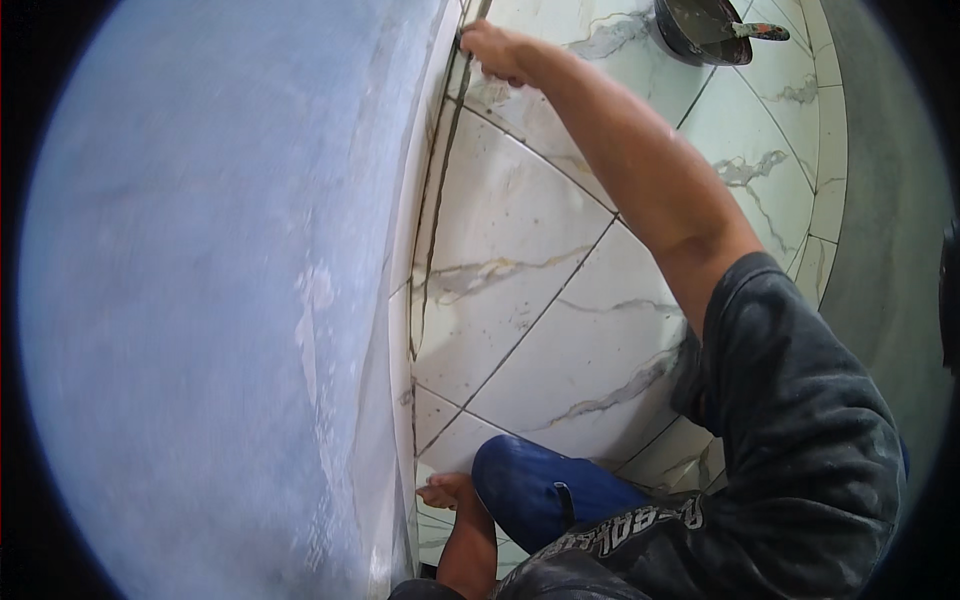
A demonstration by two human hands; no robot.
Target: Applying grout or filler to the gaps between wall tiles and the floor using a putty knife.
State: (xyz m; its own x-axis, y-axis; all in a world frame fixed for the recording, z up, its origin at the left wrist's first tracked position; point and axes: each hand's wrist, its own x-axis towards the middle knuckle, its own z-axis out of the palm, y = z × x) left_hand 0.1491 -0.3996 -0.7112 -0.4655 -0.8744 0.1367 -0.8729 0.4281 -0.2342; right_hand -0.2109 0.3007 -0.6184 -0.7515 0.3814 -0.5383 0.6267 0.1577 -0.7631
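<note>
My right arm stretches far forward, and my right hand (496,54) is down at the joint where the floor meets the left wall. Its fingers are closed around something small and dark at the fingertips, too hidden to name. Under it runs a band of dark, wet-looking grout (437,215) along the tile edge. My left hand (447,490) is low by the same wall, beside my bent knee, its fingers stretched toward the skirting with nothing seen in them. White marble-patterned floor tiles (530,210) with dark joints lie between the hands.
A black tub (680,40) of grey paste stands at the far right, a spatula (762,31) with a spotted handle lying across its rim. The blue-grey wall (210,280) rises close on my left, with pale skirting tiles (400,375) along its foot. Another grey wall (890,190) curves on the right.
</note>
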